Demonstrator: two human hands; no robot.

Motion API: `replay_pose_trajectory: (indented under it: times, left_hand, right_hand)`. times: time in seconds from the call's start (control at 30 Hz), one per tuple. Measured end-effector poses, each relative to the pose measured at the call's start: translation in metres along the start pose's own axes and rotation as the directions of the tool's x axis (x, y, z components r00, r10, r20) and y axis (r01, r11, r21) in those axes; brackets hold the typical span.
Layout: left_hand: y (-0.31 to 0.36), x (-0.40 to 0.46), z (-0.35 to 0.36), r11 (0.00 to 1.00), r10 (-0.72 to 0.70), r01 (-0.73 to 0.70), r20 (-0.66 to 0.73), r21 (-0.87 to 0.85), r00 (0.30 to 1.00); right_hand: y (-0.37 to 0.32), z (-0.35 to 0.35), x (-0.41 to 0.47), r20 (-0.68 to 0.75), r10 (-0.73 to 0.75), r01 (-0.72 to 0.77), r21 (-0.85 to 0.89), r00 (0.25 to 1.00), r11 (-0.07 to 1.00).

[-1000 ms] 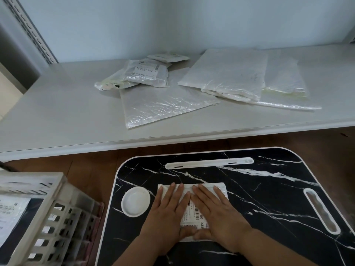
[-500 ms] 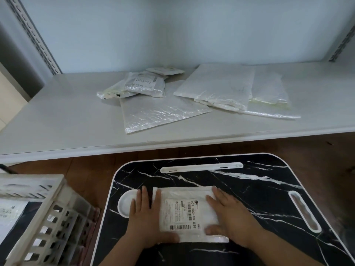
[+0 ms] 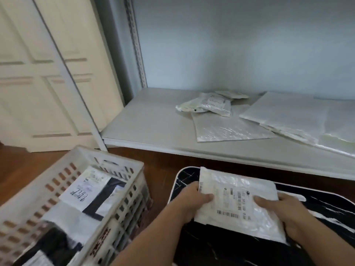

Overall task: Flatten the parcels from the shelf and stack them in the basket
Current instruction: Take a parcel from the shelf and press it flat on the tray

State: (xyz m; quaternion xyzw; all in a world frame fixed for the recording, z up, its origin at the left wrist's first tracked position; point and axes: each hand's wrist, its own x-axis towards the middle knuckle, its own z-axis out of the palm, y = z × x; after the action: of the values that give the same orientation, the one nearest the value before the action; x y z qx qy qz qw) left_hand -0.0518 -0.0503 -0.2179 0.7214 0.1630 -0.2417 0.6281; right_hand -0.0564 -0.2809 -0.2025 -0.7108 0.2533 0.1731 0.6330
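**Both hands gripping one flat parcel over the tray**

My left hand pinches the left edge of the white parcel, thumb lying on top by the label, the other fingers curled underneath out of sight. My right hand grips the right edge the same way, thumb on top. The parcel sits between my hands, label up, tilted slightly, above the black marbled tray. Left of my left fingers stands the white basket, already holding parcels with labels. Beyond my fingertips, well apart, the shelf carries more parcels, small ones heaped on large flat ones.
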Motion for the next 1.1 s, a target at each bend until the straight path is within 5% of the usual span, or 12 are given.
replay_pose_trajectory:
  times: [0.13, 0.27, 0.47, 0.63, 0.7, 0.83, 1.0, 1.1]
  left_hand:
    - [0.024, -0.029, -0.058, 0.984, 0.179, -0.179, -0.028, 0.01, 0.983]
    - [0.026, -0.057, -0.132, 0.967, 0.221, -0.235, -0.133, -0.101, 0.966]
    - [-0.013, -0.087, -0.245, 0.91, 0.106, -0.198, -0.258, -0.364, 0.96]
    - [-0.078, -0.072, -0.317, 0.763, -0.178, -0.209, -0.51, -0.612, 0.841]
    - [-0.113, -0.053, -0.331, 0.747, -0.323, -0.153, -0.554, -0.647, 0.768]
    - [-0.168, -0.013, -0.33, 0.672, -0.525, -0.062, -0.534, -0.738, 0.662]
    - [-0.185, 0.03, -0.324, 0.609, -0.583, -0.045, -0.484, -0.792, 0.652]
    - [-0.179, 0.047, -0.312, 0.731, -0.583, 0.084, -0.555, -0.677, 0.593]
  right_hand:
    - [-0.052, 0.053, -0.027, 0.083, -0.195, 0.204, -0.123, 0.977, 0.971]
    - [-0.079, 0.119, -0.04, 0.217, -0.22, 0.259, -0.171, 0.951, 0.951]
    - [-0.101, 0.258, -0.06, 0.308, -0.435, 0.497, -0.162, 0.846, 0.852]
    - [-0.085, 0.345, -0.049, 0.398, -0.399, 0.533, -0.32, 0.826, 0.783]
    - [-0.069, 0.362, -0.034, 0.423, -0.383, 0.559, -0.46, 0.821, 0.69]
    - [-0.037, 0.381, -0.016, 0.575, -0.345, 0.666, -0.697, 0.741, 0.268]
    - [-0.014, 0.404, 0.004, 0.666, -0.267, 0.674, -0.735, 0.696, -0.075]
    - [-0.013, 0.411, 0.017, 0.699, -0.281, 0.667, -0.713, 0.658, -0.215]
